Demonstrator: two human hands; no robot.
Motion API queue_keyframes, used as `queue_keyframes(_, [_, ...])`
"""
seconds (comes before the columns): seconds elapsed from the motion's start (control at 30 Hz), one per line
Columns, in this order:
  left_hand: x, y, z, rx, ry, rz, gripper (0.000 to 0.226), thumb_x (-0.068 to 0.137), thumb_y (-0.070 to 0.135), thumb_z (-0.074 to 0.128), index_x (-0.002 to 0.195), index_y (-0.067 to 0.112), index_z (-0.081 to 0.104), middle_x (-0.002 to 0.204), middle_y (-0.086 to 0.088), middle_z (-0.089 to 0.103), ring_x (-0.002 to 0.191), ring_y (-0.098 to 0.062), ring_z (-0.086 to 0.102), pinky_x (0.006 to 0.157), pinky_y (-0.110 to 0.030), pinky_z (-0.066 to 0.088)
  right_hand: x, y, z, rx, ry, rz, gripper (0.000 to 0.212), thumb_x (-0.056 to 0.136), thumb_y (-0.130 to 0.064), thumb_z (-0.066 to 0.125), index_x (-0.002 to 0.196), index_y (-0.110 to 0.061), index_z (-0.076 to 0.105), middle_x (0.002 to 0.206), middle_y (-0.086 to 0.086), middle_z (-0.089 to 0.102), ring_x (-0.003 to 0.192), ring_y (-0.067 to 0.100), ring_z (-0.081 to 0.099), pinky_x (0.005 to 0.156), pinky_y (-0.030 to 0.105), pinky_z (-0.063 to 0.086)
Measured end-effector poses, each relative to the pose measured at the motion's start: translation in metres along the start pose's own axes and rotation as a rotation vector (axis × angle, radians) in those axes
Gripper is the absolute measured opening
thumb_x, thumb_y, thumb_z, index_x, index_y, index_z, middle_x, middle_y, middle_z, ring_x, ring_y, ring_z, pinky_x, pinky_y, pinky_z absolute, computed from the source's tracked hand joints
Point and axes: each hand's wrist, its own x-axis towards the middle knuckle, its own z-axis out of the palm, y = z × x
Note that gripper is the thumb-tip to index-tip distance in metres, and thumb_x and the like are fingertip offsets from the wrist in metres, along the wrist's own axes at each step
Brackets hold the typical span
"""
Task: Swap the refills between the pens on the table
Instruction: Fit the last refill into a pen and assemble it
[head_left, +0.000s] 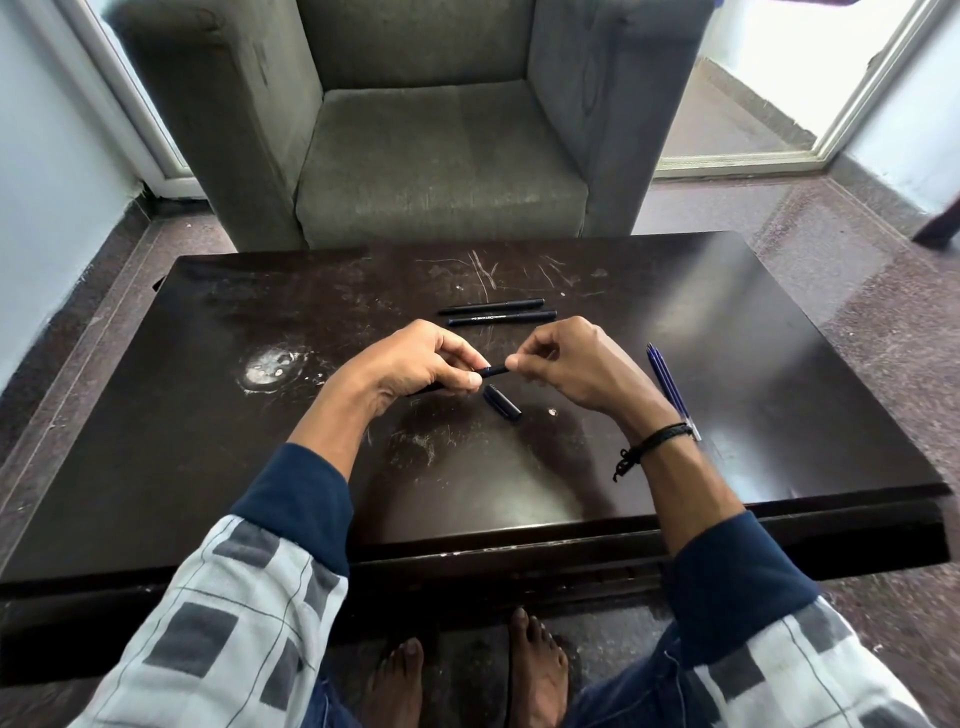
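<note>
- Over the middle of the bench (727, 322), the left hand (421, 364) curls round a dark pen (491, 370). Fingers and thumb wrap the barrel, so it sits level and cannot turn.
- The right hand (571, 374) pinches the pen's free end between thumb and forefinger. My guess is that it means to unscrew that end or draw the refill out. The tip itself is hidden by the fingertips.
- A short dark cap (502, 402) lies on the bench just below the held pen, touching neither hand, probably parked close for refitting.
- Beyond the hands lie a plain black pen (491, 306) and a lettered pen (501, 318), side by side and nearly parallel. Both are slim matte cylinders, seemingly waiting their turn.
- A bundle of thin blue refills (667, 384) lies beside the right wrist, its near end passing behind the forearm. They look like smooth plastic sticks, kept within reach of that hand.
- The bench top is dark, glossy and heavily scratched, with a whitish smear at the left. I judge that round barrels would roll easily on it.
</note>
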Motion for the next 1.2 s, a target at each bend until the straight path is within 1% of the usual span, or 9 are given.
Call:
queue_keyframes(0.1, [0.0002,0.0001,-0.0002,-0.013,0.01,-0.001,0.019,0.082,-0.005,0.077,0.096,0.007,0.077,0.076,-0.008,0.075,0.068,-0.009,0.071,0.068,-0.018,0.055,-0.0017,-0.0024,-0.001,0.028,-0.028,-0.024,0.017,0.081,-0.032,0.084,0.094,-0.027,0.076,0.083,-0.009,0.071,0.07,-0.001,0.06,0.064,0.017,0.044])
queue_keyframes(0.23, [-0.0005,0.0011,0.0018,0.003,0.031,0.015,0.019,0.08,-0.004,0.078,0.095,0.007,0.078,0.076,-0.008,0.076,0.068,-0.009,0.07,0.069,-0.02,0.056,0.0003,-0.0036,0.0028,0.005,0.006,-0.027,0.006,0.084,-0.026,0.081,0.085,-0.027,0.075,0.076,-0.009,0.07,0.07,0.006,0.063,0.068,0.026,0.051])
queue_keyframes(0.47, [0.0008,0.0021,0.0032,0.079,0.154,0.098,0.021,0.074,0.001,0.086,0.089,0.014,0.08,0.073,0.002,0.073,0.068,-0.002,0.065,0.071,-0.017,0.051,-0.0016,-0.0046,0.0026,0.048,0.007,0.027,0.038,0.096,-0.046,0.064,0.07,-0.019,0.071,0.065,-0.007,0.073,0.06,0.008,0.066,0.064,0.027,0.053])
queue_keyframes(0.57, [-0.0003,0.0035,-0.0001,0.038,0.158,0.125,0.022,0.074,-0.001,0.084,0.092,0.012,0.08,0.074,0.002,0.074,0.068,-0.001,0.066,0.071,-0.015,0.052,-0.0007,-0.0025,0.0015,0.095,0.032,0.025,0.033,0.083,-0.054,0.077,0.079,-0.021,0.074,0.071,-0.006,0.073,0.068,0.006,0.068,0.068,0.027,0.054])
queue_keyframes(0.7, [-0.0018,0.0036,-0.0016,0.028,0.151,0.123,0.022,0.076,-0.001,0.083,0.093,0.011,0.079,0.071,0.004,0.074,0.067,0.0,0.066,0.068,-0.013,0.051,0.0016,0.0011,-0.0003,0.195,0.036,0.0,0.027,0.075,-0.033,0.089,0.096,-0.025,0.073,0.077,-0.006,0.073,0.07,0.005,0.065,0.074,0.033,0.054])
queue_keyframes(0.8, [-0.0015,0.0035,-0.0004,0.028,0.142,0.118,0.022,0.075,-0.002,0.083,0.092,0.012,0.079,0.073,0.001,0.073,0.067,-0.002,0.066,0.067,-0.013,0.051,0.0025,0.0003,0.0013,0.235,0.062,-0.025,0.015,0.079,-0.021,0.085,0.091,-0.022,0.076,0.071,-0.008,0.071,0.064,0.004,0.061,0.072,0.033,0.053])
queue_keyframes(0.97, [-0.0012,0.0037,0.0002,0.033,0.138,0.119,0.022,0.076,0.0,0.084,0.092,0.014,0.08,0.075,0.0,0.074,0.07,-0.004,0.067,0.07,-0.017,0.052,0.0032,-0.0001,0.0033,0.231,0.095,-0.008,0.01,0.08,-0.02,0.085,0.082,-0.023,0.076,0.07,-0.006,0.071,0.064,0.005,0.064,0.067,0.027,0.053])
queue_keyframes(1.1, [-0.0014,0.0043,0.0024,0.055,0.164,0.156,0.021,0.077,0.003,0.084,0.094,0.013,0.081,0.083,-0.008,0.076,0.077,-0.011,0.067,0.08,-0.027,0.056,0.0043,0.0017,0.003,0.245,0.101,-0.008,0.011,0.08,-0.019,0.085,0.079,-0.022,0.074,0.07,-0.003,0.072,0.064,0.008,0.065,0.069,0.033,0.055])
queue_keyframes(1.2, [0.0002,0.0041,0.0045,0.087,0.176,0.185,0.019,0.077,0.004,0.084,0.092,0.015,0.081,0.081,-0.007,0.076,0.072,-0.007,0.066,0.072,-0.021,0.054,0.0052,0.0049,0.0023,0.253,0.096,-0.003,0.01,0.08,-0.019,0.084,0.078,-0.02,0.074,0.07,-0.001,0.072,0.064,0.01,0.065,0.071,0.039,0.057])
